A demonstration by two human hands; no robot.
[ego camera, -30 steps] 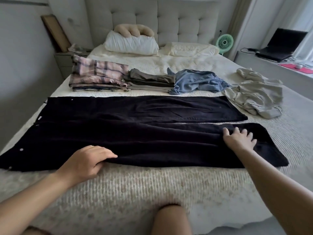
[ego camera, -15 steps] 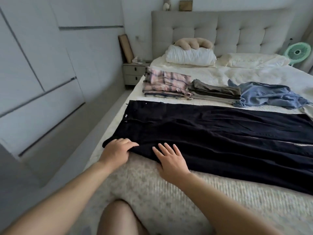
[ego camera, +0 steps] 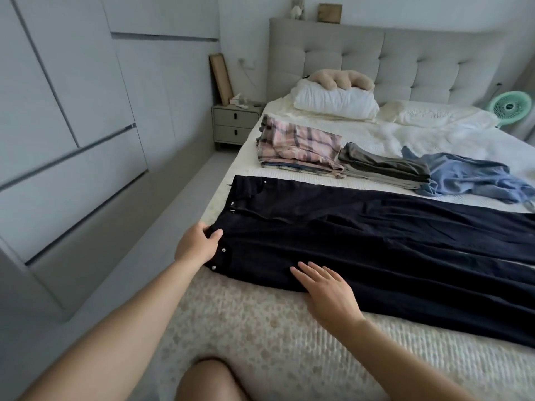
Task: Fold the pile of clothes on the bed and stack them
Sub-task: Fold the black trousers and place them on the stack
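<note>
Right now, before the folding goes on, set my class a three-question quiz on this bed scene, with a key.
1. True or false: the left hand grips the waistband corner of the black trousers.
2. Which lies unfolded beside the folded stacks? A) blue garment B) plaid stack C) olive stack
3. Fill in: the right hand rests ____ on the trousers.

Key: 1 true; 2 A; 3 flat.

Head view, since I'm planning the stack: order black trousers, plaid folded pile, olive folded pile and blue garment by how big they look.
1. black trousers, spread flat, nearest.
2. plaid folded pile.
3. blue garment and olive folded pile: alike; the blue one is crumpled, so unranked.
</note>
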